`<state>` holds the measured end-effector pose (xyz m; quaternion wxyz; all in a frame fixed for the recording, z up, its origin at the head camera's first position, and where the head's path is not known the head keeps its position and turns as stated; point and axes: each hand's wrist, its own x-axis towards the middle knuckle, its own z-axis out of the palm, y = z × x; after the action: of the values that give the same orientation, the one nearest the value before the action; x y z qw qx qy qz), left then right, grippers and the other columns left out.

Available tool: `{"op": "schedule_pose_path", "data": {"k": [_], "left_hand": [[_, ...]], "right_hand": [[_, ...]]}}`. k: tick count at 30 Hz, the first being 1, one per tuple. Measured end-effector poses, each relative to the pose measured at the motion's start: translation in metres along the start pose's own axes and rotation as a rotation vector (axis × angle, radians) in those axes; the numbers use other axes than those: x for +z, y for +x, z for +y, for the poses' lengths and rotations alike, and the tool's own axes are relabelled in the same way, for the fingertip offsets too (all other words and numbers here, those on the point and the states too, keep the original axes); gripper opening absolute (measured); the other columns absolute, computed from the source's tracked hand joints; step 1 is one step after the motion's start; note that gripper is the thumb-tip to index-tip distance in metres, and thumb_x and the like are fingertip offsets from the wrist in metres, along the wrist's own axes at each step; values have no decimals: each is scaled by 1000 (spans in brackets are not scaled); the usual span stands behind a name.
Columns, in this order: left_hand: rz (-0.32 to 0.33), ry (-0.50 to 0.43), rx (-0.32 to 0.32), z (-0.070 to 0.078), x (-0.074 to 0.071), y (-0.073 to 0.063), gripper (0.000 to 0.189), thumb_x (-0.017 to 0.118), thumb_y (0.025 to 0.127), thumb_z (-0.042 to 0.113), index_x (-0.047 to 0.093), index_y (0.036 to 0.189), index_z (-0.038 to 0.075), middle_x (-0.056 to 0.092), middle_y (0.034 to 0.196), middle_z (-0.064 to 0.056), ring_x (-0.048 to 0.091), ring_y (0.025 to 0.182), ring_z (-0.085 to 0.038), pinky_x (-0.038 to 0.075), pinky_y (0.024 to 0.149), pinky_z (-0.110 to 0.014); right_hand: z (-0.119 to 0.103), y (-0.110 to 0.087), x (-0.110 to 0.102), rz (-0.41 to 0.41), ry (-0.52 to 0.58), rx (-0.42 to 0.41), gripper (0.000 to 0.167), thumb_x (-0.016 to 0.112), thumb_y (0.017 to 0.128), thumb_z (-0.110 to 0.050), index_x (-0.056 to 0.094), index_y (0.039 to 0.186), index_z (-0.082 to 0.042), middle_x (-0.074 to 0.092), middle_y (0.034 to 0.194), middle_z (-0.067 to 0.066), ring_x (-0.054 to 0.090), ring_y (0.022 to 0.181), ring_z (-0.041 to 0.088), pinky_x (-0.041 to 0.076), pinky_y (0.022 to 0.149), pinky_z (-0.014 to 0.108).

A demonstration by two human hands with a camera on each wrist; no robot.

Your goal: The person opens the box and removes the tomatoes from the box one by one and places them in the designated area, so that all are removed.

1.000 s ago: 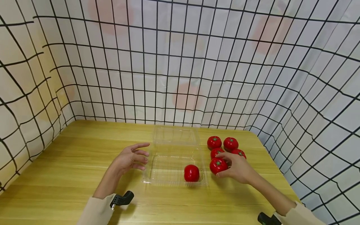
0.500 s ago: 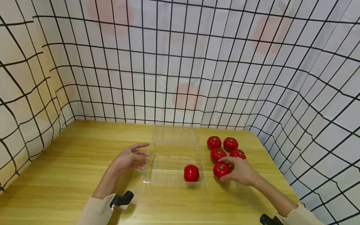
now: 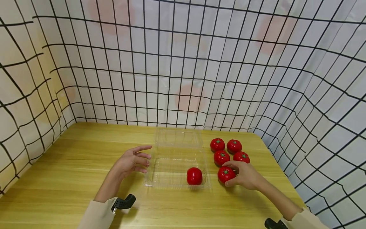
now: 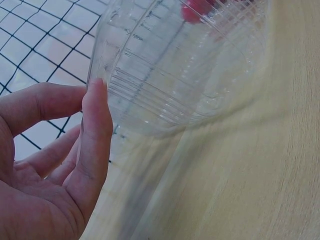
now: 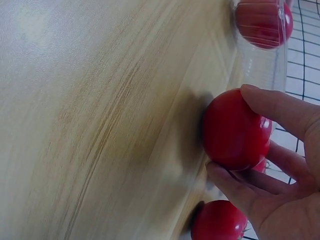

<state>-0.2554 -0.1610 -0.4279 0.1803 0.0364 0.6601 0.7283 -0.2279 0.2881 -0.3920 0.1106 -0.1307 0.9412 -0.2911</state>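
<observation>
My right hand point(image 3: 246, 175) holds a red tomato point(image 3: 225, 175) between thumb and fingers, just right of a clear plastic clamshell box point(image 3: 168, 185). In the right wrist view the fingers curve round this tomato point(image 5: 232, 131) at the table surface. One more tomato point(image 3: 194, 176) sits inside the box, in its near right corner. At the box's left side is my left hand point(image 3: 130, 162), fingers loosely extended and spread. In the left wrist view its fingertips are at the box wall point(image 4: 150, 85); whether they press on it I cannot tell.
Several tomatoes lie grouped beyond my right hand, among them one at the back left point(image 3: 217, 145) and one at the right point(image 3: 241, 156). The box's lid point(image 3: 178, 138) lies folded back. White cloth with a black grid point(image 3: 183, 63) walls in the wooden table point(image 3: 85, 152).
My right hand has shifted slightly right and toward me with its tomato, away from the box and the grouped tomatoes. The left hand has stayed in place.
</observation>
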Motion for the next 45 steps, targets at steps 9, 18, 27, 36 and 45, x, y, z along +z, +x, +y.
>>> {"op": "schedule_pose_path", "data": {"k": [9,18,27,36,45], "left_hand": [[2,-1,2,0,0,0,76,66,88,-8,34,156,2,63,113,-14,68,80,-17,64,67,-34],[-1,-4,4,0,0,0,75,65,89,-8,34,157,2,64,113,-13,68,80,-18,64,67,-33],[-2,-7,-1,1,1,-1,75,64,89,-8,34,157,3,63,114,-13,69,81,-18,64,67,-33],[-1,-9,0,1,0,-1,75,66,88,-8,35,156,3,64,113,-13,69,80,-17,64,66,-33],[-1,-3,7,-1,0,0,74,64,89,-8,35,157,3,63,113,-13,68,78,-16,64,66,-32]], "right_hand": [[2,0,1,4,16,0,61,91,71,-22,65,125,-12,67,125,14,63,114,36,59,91,51],[5,2,2,7,12,12,61,92,71,-23,65,125,-13,67,126,13,63,115,37,59,91,51],[5,3,0,1,-22,-2,63,92,70,-25,66,126,-14,67,128,14,62,108,32,59,87,47],[5,3,-1,5,-45,-9,63,93,69,-25,67,126,-14,68,126,13,63,103,28,59,84,42],[5,3,-1,-3,-3,-13,63,92,70,-23,66,126,-13,67,128,16,64,111,35,60,89,48]]}}
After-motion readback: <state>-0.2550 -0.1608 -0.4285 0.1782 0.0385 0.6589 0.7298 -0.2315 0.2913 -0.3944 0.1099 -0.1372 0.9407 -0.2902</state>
